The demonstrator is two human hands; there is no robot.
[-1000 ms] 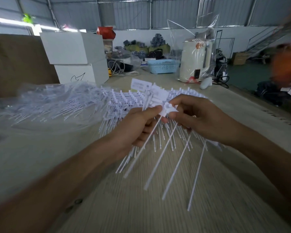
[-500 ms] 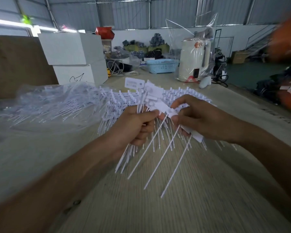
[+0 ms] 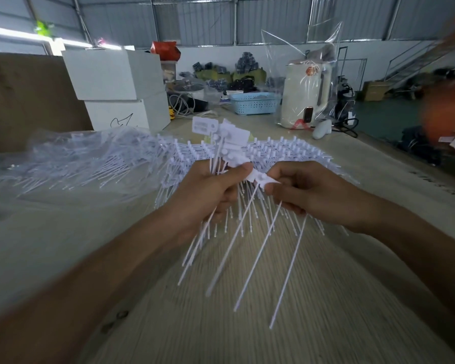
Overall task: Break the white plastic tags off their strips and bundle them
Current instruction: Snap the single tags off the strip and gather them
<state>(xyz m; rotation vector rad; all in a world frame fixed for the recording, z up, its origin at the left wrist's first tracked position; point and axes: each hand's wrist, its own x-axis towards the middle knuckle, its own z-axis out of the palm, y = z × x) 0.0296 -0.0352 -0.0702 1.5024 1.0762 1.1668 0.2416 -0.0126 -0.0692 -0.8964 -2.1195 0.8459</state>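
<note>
Since a second ago the right hand (image 3: 307,195) has worked along its strip (image 3: 267,181) of white tags: four long stems hung from it then, three half a second ago, and three hang below it now. The bundle (image 3: 222,151) gripped in the left hand (image 3: 208,198) looks a little thicker, though the stems overlap too much to be sure. Both hands have drawn slightly closer together, the left thumb now touching the head of the strip's nearest tag. The blurred orange shape (image 3: 447,111) at the right edge has shifted again.
</note>
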